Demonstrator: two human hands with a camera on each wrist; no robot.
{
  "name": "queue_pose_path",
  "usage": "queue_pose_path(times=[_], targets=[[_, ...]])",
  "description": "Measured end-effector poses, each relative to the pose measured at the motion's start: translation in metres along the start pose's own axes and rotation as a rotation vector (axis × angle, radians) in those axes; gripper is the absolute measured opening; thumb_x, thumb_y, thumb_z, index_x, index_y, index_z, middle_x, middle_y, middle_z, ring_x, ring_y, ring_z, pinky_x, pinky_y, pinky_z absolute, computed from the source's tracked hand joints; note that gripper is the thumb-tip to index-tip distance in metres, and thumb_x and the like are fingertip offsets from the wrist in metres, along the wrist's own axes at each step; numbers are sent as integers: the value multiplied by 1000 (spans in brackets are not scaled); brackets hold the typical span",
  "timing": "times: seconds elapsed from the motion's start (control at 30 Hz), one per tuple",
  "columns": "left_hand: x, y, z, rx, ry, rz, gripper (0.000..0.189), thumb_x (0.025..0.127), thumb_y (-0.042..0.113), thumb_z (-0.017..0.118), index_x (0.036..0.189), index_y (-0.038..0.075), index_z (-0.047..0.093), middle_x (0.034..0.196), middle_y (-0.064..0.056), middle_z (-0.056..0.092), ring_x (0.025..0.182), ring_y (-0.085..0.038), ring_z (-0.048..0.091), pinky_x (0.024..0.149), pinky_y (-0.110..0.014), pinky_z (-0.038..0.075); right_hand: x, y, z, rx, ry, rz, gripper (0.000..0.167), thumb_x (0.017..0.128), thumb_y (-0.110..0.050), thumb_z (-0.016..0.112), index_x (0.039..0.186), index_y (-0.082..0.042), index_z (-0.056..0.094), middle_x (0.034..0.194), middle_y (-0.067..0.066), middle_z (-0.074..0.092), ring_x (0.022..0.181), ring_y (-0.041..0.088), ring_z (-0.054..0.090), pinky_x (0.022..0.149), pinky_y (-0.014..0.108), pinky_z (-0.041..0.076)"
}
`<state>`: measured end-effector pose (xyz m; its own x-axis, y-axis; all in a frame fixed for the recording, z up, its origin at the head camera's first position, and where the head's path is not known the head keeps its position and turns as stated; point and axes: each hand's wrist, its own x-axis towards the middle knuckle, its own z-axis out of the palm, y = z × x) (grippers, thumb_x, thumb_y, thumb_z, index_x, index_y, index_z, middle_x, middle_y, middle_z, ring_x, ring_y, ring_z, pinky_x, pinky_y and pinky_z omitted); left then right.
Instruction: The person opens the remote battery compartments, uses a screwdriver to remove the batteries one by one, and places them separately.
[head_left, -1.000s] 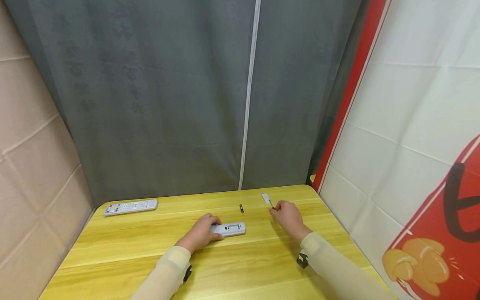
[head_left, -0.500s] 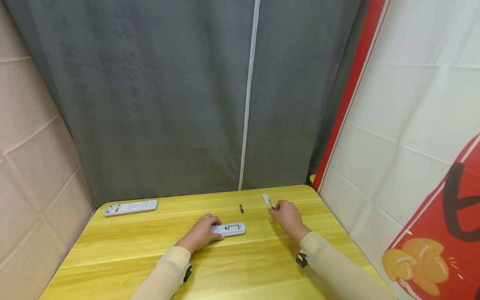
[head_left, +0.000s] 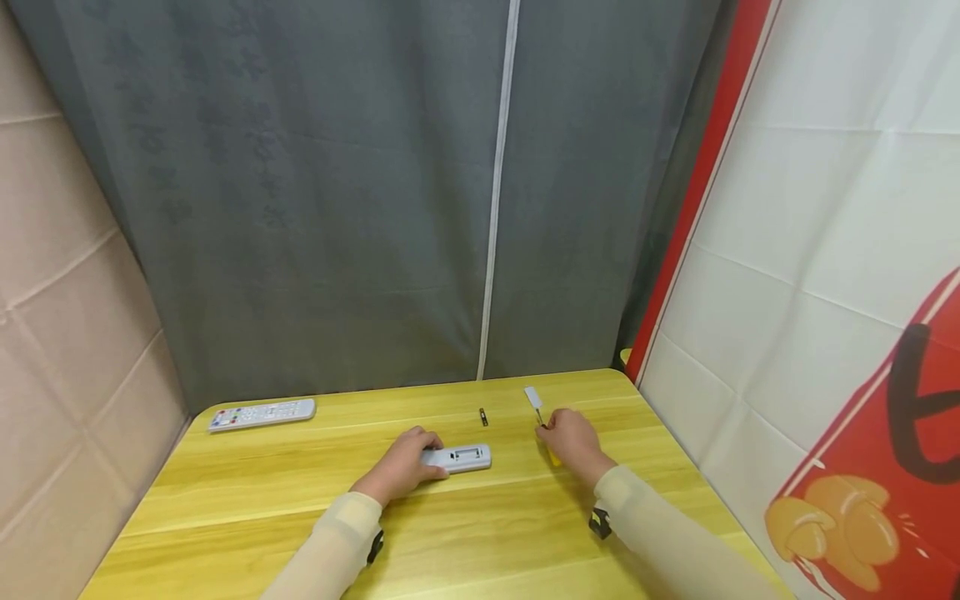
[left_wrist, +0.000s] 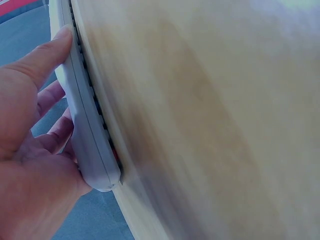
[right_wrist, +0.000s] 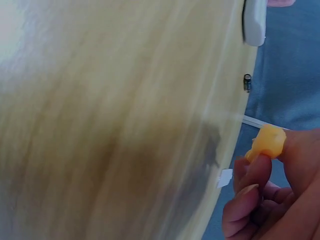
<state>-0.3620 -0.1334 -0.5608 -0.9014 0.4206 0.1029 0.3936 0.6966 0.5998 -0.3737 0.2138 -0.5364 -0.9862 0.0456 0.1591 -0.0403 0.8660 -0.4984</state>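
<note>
My left hand (head_left: 403, 465) grips a grey remote control (head_left: 468, 457) that lies back up on the table, its battery compartment uncovered. In the left wrist view the thumb (left_wrist: 62, 42) presses one long side and the fingers lie along the other. My right hand (head_left: 573, 439) pinches a small screwdriver (head_left: 555, 458) by its yellow handle, and its thin shaft points away from me. Just beyond the shaft lies a pale battery cover (head_left: 532, 397). A small dark battery (head_left: 483, 417) rests between the two hands, farther back than the remote.
Another grey remote control (head_left: 262, 414), buttons up, lies at the back left of the wooden table (head_left: 225, 500). A dark grey curtain (head_left: 337, 208) hangs right behind the table's far edge. White cloth (head_left: 787, 250) closes off the right side.
My right hand has drawn back slightly toward me with the screwdriver, and more of its shaft and yellow handle shows. The left hand and its remote control have stayed in place.
</note>
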Motion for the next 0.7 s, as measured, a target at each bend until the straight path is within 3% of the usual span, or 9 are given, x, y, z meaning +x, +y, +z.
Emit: queue_pose_path(times=[0.27,0.7], targets=[[-1,1,-1,5,1,-6,41,93,27,93,125,9,74,113,-2,62,101,-19,58,94,-48,53,2,5,8,12,-21,10,46,98,-25,81,62,-15,54,55,-3,47,50,15,45,50,30,34],[0,0,0,15,-4,4,41,93,28,93,124,10,74,114,-2,63,102,-19,58,95,-48,53,4,11,14,-20,-69,27,49,98,-28,82,62,-16,52,55,-3,45,50,14,43,49,29,34]])
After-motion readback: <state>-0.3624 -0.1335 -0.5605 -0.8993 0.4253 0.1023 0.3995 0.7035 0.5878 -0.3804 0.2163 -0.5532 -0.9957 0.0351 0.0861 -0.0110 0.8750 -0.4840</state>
